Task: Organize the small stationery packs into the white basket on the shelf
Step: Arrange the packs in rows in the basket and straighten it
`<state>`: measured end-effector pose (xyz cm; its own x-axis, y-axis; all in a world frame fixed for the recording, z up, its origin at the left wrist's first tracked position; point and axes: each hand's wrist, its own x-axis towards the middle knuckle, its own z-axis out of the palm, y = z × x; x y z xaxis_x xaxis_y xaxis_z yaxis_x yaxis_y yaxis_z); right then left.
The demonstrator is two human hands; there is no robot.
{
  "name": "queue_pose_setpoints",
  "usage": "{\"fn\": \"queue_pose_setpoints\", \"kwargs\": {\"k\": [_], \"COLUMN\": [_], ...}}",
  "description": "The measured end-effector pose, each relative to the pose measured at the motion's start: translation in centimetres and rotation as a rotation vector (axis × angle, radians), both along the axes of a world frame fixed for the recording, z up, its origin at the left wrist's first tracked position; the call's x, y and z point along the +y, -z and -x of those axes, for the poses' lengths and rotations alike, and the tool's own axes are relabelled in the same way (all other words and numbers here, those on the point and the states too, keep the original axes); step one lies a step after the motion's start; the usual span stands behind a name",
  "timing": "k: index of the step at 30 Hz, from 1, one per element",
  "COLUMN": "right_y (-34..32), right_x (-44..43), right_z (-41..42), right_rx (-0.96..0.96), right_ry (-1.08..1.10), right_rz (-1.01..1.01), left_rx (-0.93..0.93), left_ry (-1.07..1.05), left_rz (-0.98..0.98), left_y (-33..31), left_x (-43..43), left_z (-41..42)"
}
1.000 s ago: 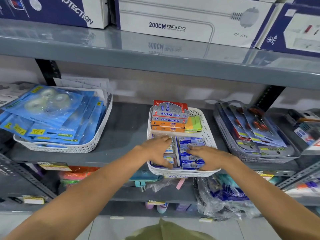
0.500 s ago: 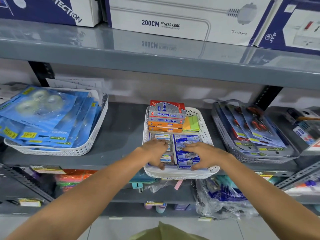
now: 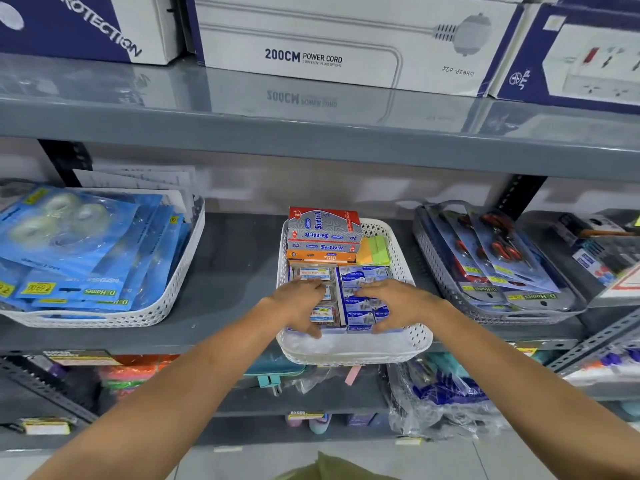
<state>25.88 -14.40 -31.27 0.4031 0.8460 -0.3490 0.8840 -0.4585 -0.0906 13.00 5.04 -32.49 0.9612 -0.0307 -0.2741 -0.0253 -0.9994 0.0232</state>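
A white perforated basket (image 3: 412, 336) sits on the middle grey shelf, straight ahead. Inside lie clear small packs (image 3: 313, 273) in a left column and blue small packs (image 3: 362, 275) in a right column. Behind them are stacked Softek boxes (image 3: 323, 232) and green-yellow sticky notes (image 3: 375, 250). My left hand (image 3: 300, 303) rests on the clear packs with the thumb at their front edge. My right hand (image 3: 393, 303) lies flat on the blue packs, fingers curled over the front row. Both hands press the packs; neither lifts one.
A white basket of blue tape packs (image 3: 83, 258) stands on the left. A grey tray of scissors packs (image 3: 498, 268) stands on the right. Power cord boxes (image 3: 346, 43) fill the shelf above. Bagged goods (image 3: 440, 393) sit on the shelf below.
Both hands slid slightly toward the front of the basket over the packs. The camera has come closer to the shelf.
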Motion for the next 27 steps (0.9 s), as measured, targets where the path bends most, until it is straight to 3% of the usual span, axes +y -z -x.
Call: {"fn": "queue_pose_setpoints", "kwargs": {"k": [15, 17, 19, 21, 24, 27], "right_y": [-0.1, -0.1, -0.4, -0.4, 0.5, 0.6], "right_x": [0.0, -0.6, -1.7, -2.8, -3.9, -4.4], "right_z": [0.2, 0.2, 0.4, 1.0, 2.3, 3.0], "right_rx": [-0.028, 0.046, 0.171, 0.311, 0.352, 0.328], "right_ry": [-0.003, 0.035, 0.173, 0.368, 0.547, 0.706], "right_rz": [0.031, -0.050, -0.276, -0.579, -0.881, -1.053], "left_rx": [-0.004, -0.058, -0.153, -0.311, -0.632, -0.611], "left_ry": [0.013, 0.015, -0.028, -0.118, -0.358, -0.775], "left_rz": [0.010, 0.032, 0.097, 0.251, 0.701, 1.125], "left_y": [0.1, 0.1, 0.0, -0.1, -0.5, 0.2], "left_x": [0.0, 0.3, 0.8, 1.4, 1.5, 0.9], "left_z": [0.1, 0.4, 1.1, 2.2, 4.2, 5.7]}}
